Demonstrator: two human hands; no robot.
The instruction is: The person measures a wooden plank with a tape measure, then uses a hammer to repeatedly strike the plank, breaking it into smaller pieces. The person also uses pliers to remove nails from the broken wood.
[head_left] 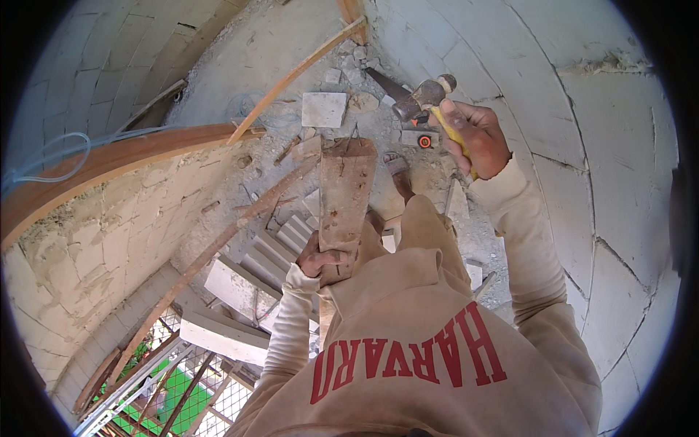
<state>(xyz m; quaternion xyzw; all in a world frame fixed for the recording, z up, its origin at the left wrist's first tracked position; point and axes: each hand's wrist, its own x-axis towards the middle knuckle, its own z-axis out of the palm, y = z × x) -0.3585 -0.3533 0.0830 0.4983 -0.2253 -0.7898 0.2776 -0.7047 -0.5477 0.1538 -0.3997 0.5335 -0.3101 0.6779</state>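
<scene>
My right hand (477, 138) is closed round the yellow handle of a ball-peen hammer (429, 96), raised at the right near the block wall. A thick, rough wooden board (346, 193) stands or leans in front of my legs, with bent nails (354, 135) at its far end. At its near part my left hand (320, 258) grips the left edge, fingers curled over the face. Beside those fingers is a small dark, nail-like mark (337, 269); I cannot tell if the hand touches it.
Behind the hammer lie a handsaw (389, 86) and a tape measure (424, 141). A pale block (324, 109) rests on the dusty floor among rubble. Stacked blocks (240, 291) are at the left, crossed by a long wooden strip (218, 244). Block walls (539, 146) rise at the right and left.
</scene>
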